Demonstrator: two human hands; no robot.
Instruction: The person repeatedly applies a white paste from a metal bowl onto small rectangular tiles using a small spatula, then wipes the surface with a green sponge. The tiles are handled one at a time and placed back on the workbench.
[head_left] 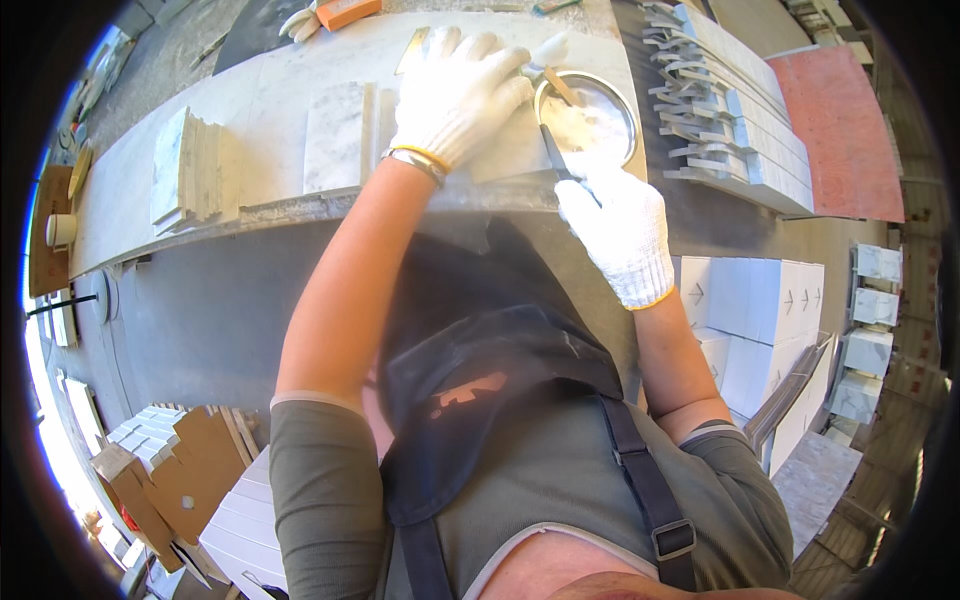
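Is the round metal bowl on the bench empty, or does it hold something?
Not empty: the round metal bowl holds white paste across its bottom, and the dark-handled tool in the white-gloved right hand reaches into it.

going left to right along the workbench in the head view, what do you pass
stack of marble tiles on edge → flat marble tile → left hand in a white glove → round metal bowl of white paste, right hand holding a dark tool into it → rows of cut stone pieces → reddish slab
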